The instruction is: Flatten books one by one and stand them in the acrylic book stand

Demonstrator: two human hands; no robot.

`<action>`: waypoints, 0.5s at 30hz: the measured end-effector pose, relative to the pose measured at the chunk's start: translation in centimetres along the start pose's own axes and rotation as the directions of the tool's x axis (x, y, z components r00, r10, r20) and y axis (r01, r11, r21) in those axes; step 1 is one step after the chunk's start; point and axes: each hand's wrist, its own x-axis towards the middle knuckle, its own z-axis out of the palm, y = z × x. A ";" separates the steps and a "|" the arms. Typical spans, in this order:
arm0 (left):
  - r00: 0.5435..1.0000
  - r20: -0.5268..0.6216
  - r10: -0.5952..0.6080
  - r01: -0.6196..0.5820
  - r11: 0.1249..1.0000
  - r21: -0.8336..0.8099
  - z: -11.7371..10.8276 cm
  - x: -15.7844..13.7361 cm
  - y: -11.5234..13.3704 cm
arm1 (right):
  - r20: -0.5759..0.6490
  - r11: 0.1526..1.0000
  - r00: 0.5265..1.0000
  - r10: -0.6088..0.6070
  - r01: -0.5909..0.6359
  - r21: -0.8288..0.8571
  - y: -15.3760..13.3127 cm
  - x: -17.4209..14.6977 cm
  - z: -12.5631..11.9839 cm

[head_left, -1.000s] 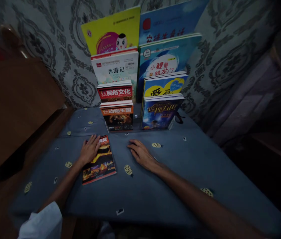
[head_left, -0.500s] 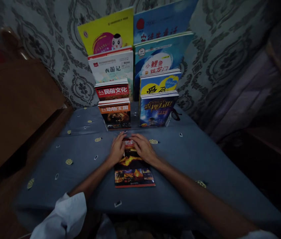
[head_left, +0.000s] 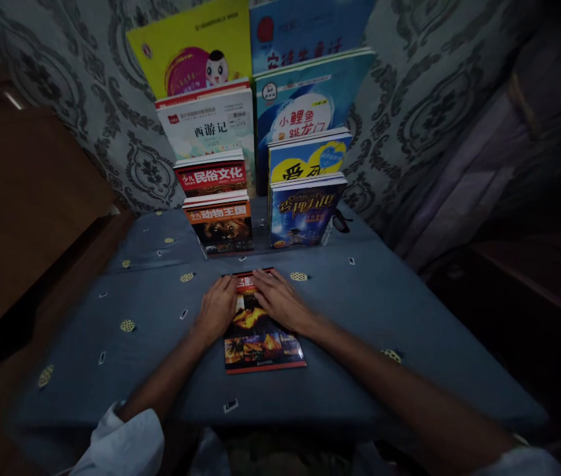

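Note:
A dark book (head_left: 264, 350) with fiery pictures and a red title band lies flat near the middle of the table. My left hand (head_left: 217, 307) rests along its upper left edge, fingers stretched towards the title. Across the upper right part of the cover lies my right hand (head_left: 280, 301), its fingers extended and flat. Both hands cover parts of the title. Beyond them, two rows of upright books face me, with an orange lion-cover book (head_left: 223, 228) in front on the left and a blue fantasy book (head_left: 303, 215) in front on the right.
Behind those stand a yellow book (head_left: 191, 49) and a teal book (head_left: 310, 99), near the patterned wall. Dark glasses (head_left: 341, 222) lie beside the right row. A blue cloth (head_left: 360, 330) with pineapple prints covers the table. A brown wooden panel (head_left: 27, 211) stands at left.
The view has shifted a little to the right. My left hand has drawn back towards the book's left edge, and more of the title shows. My right hand stays on the cover.

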 end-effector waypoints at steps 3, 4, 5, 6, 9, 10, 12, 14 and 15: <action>0.999 0.028 -0.024 0.023 0.998 0.051 -0.3 0.0 0.4 | -0.040 0.996 0.995 0.089 -0.089 -0.012 1.5 -0.8 -0.4; 0.999 0.037 -0.034 0.031 0.997 0.066 -0.4 0.0 0.5 | -0.037 0.994 0.993 0.109 -0.109 -0.005 1.9 -1.1 -0.6; 0.998 0.045 -0.042 0.038 0.996 0.079 -0.5 0.0 0.6 | -0.029 0.993 0.992 0.121 -0.121 0.009 2.3 -1.3 -0.8; 0.998 0.051 -0.047 0.042 0.995 0.088 -0.6 0.0 0.7 | -0.019 0.992 0.992 0.125 -0.125 0.025 2.6 -1.4 -1.0; 0.997 0.048 -0.058 0.053 0.993 0.107 -0.7 0.0 0.9 | -0.004 0.991 0.993 0.121 -0.120 0.061 3.0 -1.6 -1.6; 0.997 0.045 -0.063 0.057 0.992 0.113 -0.7 -0.1 0.9 | -0.004 0.991 0.992 0.123 -0.122 0.063 3.0 -1.6 -1.7; 0.996 0.042 -0.076 0.070 0.990 0.122 -0.5 -0.1 0.9 | -0.001 0.990 0.991 0.132 -0.132 0.056 2.9 -1.5 -1.8; 0.996 0.043 -0.083 0.078 0.990 0.118 -0.3 -0.1 0.7 | 0.001 0.989 0.991 0.137 -0.137 0.052 2.8 -1.5 -1.9; 0.995 0.043 -0.086 0.080 0.990 0.113 -0.3 0.0 0.7 | -0.003 0.989 0.991 0.137 -0.137 0.054 2.8 -1.5 -1.9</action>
